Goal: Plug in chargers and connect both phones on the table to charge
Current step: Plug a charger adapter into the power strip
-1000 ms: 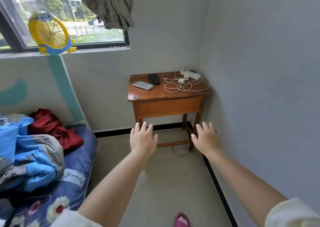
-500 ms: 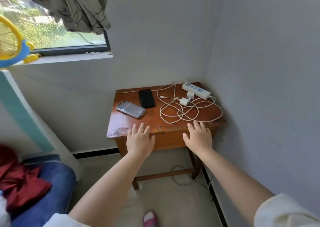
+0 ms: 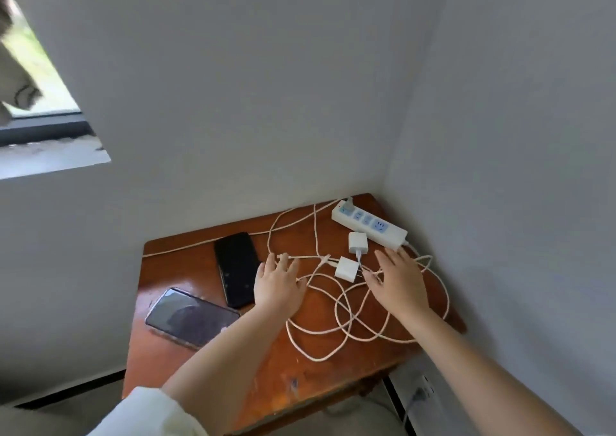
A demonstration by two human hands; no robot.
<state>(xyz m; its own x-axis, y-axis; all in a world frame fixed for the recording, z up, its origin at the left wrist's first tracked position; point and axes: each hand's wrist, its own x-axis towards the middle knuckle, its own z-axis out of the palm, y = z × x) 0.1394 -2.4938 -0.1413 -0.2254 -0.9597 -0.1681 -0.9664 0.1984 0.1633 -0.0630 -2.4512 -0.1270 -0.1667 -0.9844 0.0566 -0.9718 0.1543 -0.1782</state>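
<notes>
Corner of grey walls, wooden table (image 3: 206,362) set into it. Left hand (image 3: 278,285): fingers spread flat, holding nothing, fingertips at a cable plug end (image 3: 283,256); whether they touched it could not be told. Black phone (image 3: 237,268) just left of that hand; second phone (image 3: 191,317), glossy and face up, near its wrist. Right hand (image 3: 398,280): open, palm down over tangled white cables (image 3: 336,315), hiding part of them. Two white chargers (image 3: 348,268) lay between the hands, unplugged. Power strip (image 3: 368,226) beyond the right fingertips. Window (image 3: 30,109) cut off at far left.
</notes>
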